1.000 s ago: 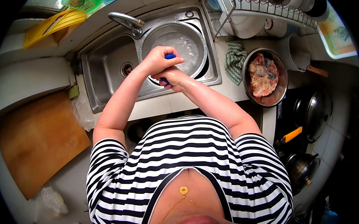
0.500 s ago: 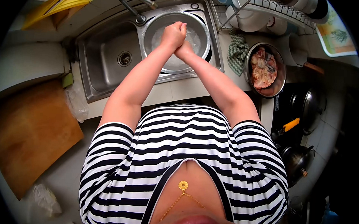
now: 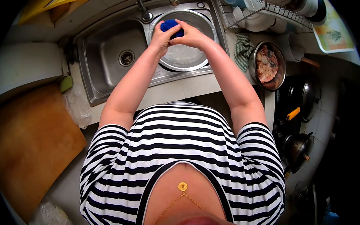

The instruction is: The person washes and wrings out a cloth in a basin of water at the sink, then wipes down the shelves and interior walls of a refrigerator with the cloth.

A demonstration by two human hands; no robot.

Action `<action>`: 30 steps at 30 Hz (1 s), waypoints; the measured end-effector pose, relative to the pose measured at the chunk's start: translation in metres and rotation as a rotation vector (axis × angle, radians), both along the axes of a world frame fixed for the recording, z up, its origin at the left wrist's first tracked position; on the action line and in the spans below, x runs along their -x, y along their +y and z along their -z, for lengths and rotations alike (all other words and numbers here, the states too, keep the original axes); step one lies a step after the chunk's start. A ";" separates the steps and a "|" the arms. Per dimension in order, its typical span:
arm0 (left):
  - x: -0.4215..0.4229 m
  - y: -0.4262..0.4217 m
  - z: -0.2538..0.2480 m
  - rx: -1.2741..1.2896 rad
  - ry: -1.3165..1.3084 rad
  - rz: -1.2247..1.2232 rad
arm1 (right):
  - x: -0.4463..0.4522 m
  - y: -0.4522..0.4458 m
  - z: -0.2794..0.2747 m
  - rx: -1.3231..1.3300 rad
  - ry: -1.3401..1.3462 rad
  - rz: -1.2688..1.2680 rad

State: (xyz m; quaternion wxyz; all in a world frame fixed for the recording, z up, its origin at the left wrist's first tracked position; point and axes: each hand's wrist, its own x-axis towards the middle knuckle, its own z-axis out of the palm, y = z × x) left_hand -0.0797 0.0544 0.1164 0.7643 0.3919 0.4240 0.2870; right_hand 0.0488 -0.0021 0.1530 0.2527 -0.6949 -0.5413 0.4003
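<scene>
I see the left hand [image 3: 161, 38] and the right hand [image 3: 191, 36] both partly curled, thumbs close together, holding a blue lump [image 3: 172, 27] over the big metal basin [image 3: 209, 29], which sits in the right side of the sink [image 3: 110, 47] and has what looks like water [image 3: 183, 59] in it. Over on the table [image 3: 189, 87], a shiny round bowl [image 3: 279, 75] has a big piece of raw meat [image 3: 266, 65] inside, with a green and white cloth [image 3: 243, 51] just beside it. The rack [image 3: 282, 14] above has white dishes [image 3: 259, 20] in it.
</scene>
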 end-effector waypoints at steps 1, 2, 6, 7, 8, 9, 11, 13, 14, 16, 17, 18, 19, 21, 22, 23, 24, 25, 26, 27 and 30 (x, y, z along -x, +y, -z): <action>0.012 0.006 -0.004 0.006 -0.113 -0.009 | 0.000 0.000 -0.012 -0.002 0.008 -0.069; 0.023 0.012 -0.011 -0.042 -0.174 -0.006 | -0.003 0.000 -0.026 -0.012 0.209 -0.082; 0.062 0.033 -0.024 -0.307 -0.019 0.034 | -0.014 -0.007 -0.016 0.078 0.637 0.135; 0.068 0.038 -0.017 -0.493 0.197 0.037 | -0.021 -0.009 0.033 0.150 0.432 0.194; 0.070 0.040 -0.010 -0.500 0.190 0.042 | -0.019 -0.019 0.049 0.125 0.424 0.221; 0.072 0.038 -0.008 -0.513 0.182 0.057 | -0.010 -0.035 0.060 0.121 0.251 0.188; 0.064 0.023 -0.012 -0.539 0.251 0.210 | 0.009 -0.072 0.061 0.151 -0.098 0.145; 0.047 -0.009 -0.015 -0.490 0.214 0.407 | 0.029 -0.109 0.031 0.267 0.680 0.420; 0.039 -0.032 -0.017 -0.493 0.153 0.512 | 0.038 -0.131 0.025 0.251 0.788 0.500; 0.026 -0.072 -0.016 -0.537 0.070 0.714 | 0.047 -0.174 0.022 0.160 0.925 0.626; 0.019 -0.090 -0.014 -0.573 0.048 0.812 | 0.050 -0.196 0.027 0.097 0.953 0.676; 0.012 -0.106 -0.020 -0.502 -0.020 0.862 | 0.052 -0.219 0.030 0.009 0.983 0.753; 0.007 -0.123 -0.025 -0.424 -0.083 0.921 | 0.056 -0.245 0.029 -0.084 1.008 0.835; -0.001 -0.150 -0.025 -0.277 -0.100 1.073 | 0.062 -0.294 0.025 -0.242 0.957 0.975; -0.007 -0.162 -0.016 -0.460 -0.047 1.205 | 0.067 -0.322 0.017 -0.286 0.942 1.042; -0.012 -0.180 -0.008 -0.655 -0.008 1.321 | 0.073 -0.349 0.010 -0.330 0.927 1.107; -0.016 -0.212 -0.029 -0.728 -0.005 1.400 | 0.080 -0.375 0.011 -0.367 0.893 1.176; -0.018 -0.246 -0.053 -0.804 0.007 1.473 | 0.087 -0.405 0.010 -0.400 0.871 1.239; -0.022 -0.276 -0.048 -0.626 -0.106 1.587 | 0.098 -0.436 -0.003 -0.463 0.856 1.236; -0.024 -0.312 -0.056 -0.632 -0.189 1.663 | 0.107 -0.467 -0.001 -0.513 0.770 1.230; -0.035 -0.414 -0.040 -0.422 -0.266 1.884 | 0.145 -0.561 0.000 -0.667 0.545 1.342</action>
